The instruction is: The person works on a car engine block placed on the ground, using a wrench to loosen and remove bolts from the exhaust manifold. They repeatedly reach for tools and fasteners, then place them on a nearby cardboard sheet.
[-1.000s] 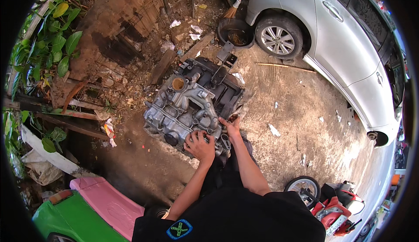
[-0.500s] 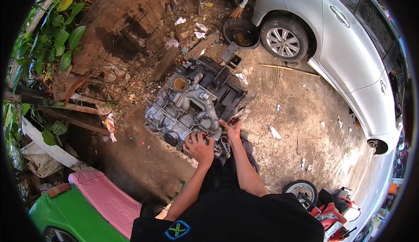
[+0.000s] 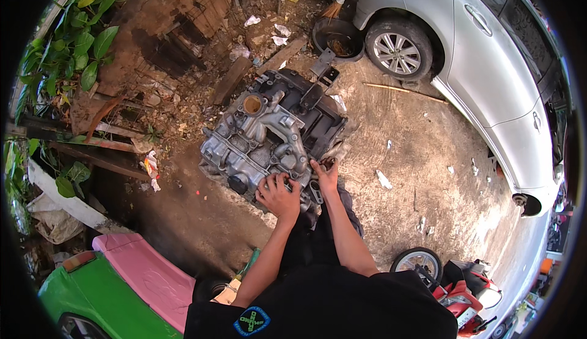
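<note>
A bulky, silver-grey metal engine (image 3: 260, 140) sits low in front of the person, left of a silver metal car (image 3: 489, 64) on rough brown ground (image 3: 397, 229). The bare left hand (image 3: 279, 198) curls over the engine's near edge, beside a round black cap (image 3: 238, 184); the bare right hand (image 3: 328, 179) bends its fingers at the near right corner. I can't tell whether either grip clamps anything.

A black short-sleeved shirt (image 3: 330, 305) bears a blue-and-green badge (image 3: 251, 321).

Engine (image 3: 252, 155) on grnd (image 3: 403, 131), car (image 3: 489, 70) upper R, plants (image 3: 105, 41) upper L
</note>
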Available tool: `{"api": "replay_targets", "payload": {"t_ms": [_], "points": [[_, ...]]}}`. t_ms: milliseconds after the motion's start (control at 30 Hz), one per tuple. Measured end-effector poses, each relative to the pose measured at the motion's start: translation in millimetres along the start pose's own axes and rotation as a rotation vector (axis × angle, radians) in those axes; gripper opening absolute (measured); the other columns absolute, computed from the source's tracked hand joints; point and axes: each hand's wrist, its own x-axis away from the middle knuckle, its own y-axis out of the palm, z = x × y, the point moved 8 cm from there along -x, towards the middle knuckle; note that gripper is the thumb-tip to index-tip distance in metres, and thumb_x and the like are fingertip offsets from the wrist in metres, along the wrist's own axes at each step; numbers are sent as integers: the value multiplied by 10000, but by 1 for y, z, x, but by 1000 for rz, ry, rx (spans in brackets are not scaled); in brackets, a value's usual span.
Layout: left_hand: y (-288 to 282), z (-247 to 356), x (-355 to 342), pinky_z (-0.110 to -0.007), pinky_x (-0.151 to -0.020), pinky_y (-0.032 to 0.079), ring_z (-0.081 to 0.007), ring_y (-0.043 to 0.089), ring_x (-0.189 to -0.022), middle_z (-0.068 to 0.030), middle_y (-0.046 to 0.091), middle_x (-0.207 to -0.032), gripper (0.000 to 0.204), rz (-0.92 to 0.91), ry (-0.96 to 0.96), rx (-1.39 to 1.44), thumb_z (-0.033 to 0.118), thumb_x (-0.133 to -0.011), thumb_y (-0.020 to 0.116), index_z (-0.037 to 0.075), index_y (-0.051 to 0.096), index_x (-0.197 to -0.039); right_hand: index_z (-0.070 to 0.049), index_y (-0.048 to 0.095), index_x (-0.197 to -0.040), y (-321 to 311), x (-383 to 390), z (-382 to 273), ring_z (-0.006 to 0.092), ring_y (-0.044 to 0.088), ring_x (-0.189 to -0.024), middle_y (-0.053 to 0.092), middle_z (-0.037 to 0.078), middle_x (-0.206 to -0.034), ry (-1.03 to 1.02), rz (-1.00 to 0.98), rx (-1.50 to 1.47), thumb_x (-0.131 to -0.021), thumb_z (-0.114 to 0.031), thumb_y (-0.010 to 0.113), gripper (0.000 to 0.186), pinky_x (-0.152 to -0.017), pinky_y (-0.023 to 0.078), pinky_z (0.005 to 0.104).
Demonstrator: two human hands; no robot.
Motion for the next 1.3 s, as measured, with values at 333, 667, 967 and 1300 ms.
{"api": "replay_targets", "payload": {"t_ms": [333, 667, 967, 1300], "points": [[0, 0, 1, -495, -986, 345, -276, 522, -1134, -20, 610, -1046, 166, -16, 7, 38, 177, -753, 684, 156, 639, -912, -49, 564, -888, -10, 13, -5, 107, 511, -748, 592, 12, -803, -151, -55, 252, -968, -239, 674, 234, -694, 438, 269], [-1, -2, 2, -507, -985, 355, -283, 522, -1147, -23, 617, -1052, 155, -13, 8, 61, 198, -781, 674, 149, 651, -926, -57, 583, -1016, -16, 12, 18, 285, 582, -1057, 635, 98, -1107, 554, -63, -268, -1018, -303, 486, 264, -942, 474, 470], [-4, -4, 3, -499, -1008, 340, -273, 526, -1148, -23, 643, -1059, 144, 2, -42, 106, 196, -784, 653, 133, 672, -912, 62, 418, -1389, -17, 3, 36, 318, 488, -1243, 541, 183, -1311, 889, -408, 30, -980, -473, 407, 673, -1088, 352, 474], [-9, -6, 12, -494, -1042, 323, -317, 534, -1166, -55, 660, -1108, 210, 109, -189, 236, 86, -774, 598, 80, 638, -981, -82, 568, -1127, -32, -32, 58, 160, 508, -741, 603, 52, -910, 1259, -685, 120, -1034, -282, 442, 254, -645, 398, 296]]}}
